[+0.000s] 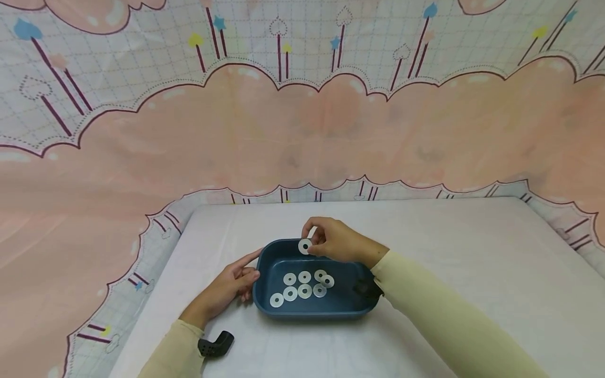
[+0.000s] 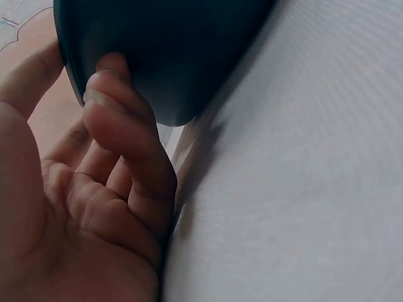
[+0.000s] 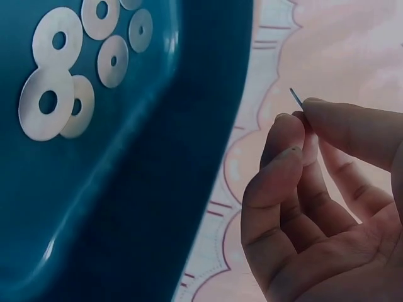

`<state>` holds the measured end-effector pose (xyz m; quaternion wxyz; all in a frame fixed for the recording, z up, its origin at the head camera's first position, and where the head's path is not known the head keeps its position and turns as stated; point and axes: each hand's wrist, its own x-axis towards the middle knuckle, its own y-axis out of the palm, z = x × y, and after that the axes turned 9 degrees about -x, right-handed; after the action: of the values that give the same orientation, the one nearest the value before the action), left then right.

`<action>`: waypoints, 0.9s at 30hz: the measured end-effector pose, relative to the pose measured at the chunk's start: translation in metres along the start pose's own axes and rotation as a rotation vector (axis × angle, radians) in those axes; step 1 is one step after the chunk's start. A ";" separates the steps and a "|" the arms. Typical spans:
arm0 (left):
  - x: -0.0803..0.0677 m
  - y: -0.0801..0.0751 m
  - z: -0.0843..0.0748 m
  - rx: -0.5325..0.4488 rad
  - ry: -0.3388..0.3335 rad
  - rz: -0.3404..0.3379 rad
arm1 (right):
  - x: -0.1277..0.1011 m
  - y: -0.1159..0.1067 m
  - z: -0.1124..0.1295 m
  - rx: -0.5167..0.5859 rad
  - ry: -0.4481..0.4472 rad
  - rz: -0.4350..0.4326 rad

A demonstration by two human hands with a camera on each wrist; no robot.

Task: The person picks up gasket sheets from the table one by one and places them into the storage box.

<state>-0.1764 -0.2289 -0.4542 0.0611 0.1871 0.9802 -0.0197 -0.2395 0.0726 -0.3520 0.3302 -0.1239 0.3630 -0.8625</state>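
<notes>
Metal washer [image 1: 304,245], pinched only at its edge by fingertips of the right hand [image 1: 333,242] above the far rim of the blue tray [image 1: 312,310], might slip and bounce outside it, while the left hand [image 1: 231,286] rests with relaxed fingers against the tray's left wall.

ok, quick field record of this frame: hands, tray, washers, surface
left hand: fingers touch the tray's left end, holds nothing
right hand: pinches one washer above the tray's far rim
tray: dark blue, rectangular, on the table
washers in tray: eight, flat on the floor, two at the right overlapping
table: white cloth cover
</notes>
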 end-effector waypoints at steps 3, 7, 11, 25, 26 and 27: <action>-0.001 0.000 0.000 -0.011 0.005 0.004 | 0.007 0.005 0.001 0.005 0.015 0.021; -0.002 0.000 -0.001 -0.037 0.000 -0.002 | 0.015 0.013 0.005 -0.010 0.024 0.044; -0.001 0.001 -0.002 -0.049 -0.007 0.005 | 0.022 0.023 0.007 -0.057 0.011 0.076; 0.001 0.001 0.000 -0.071 0.027 0.026 | 0.040 0.057 0.006 -0.077 0.028 0.218; 0.001 0.001 0.000 -0.069 0.028 0.027 | 0.041 0.059 0.006 -0.080 0.031 0.222; 0.001 0.001 0.000 -0.068 0.029 0.027 | 0.042 0.061 0.005 -0.079 0.035 0.228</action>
<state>-0.1768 -0.2276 -0.4539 0.0533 0.1984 0.9785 0.0170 -0.2397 0.0105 -0.3925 0.4146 -0.0795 0.4140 -0.8065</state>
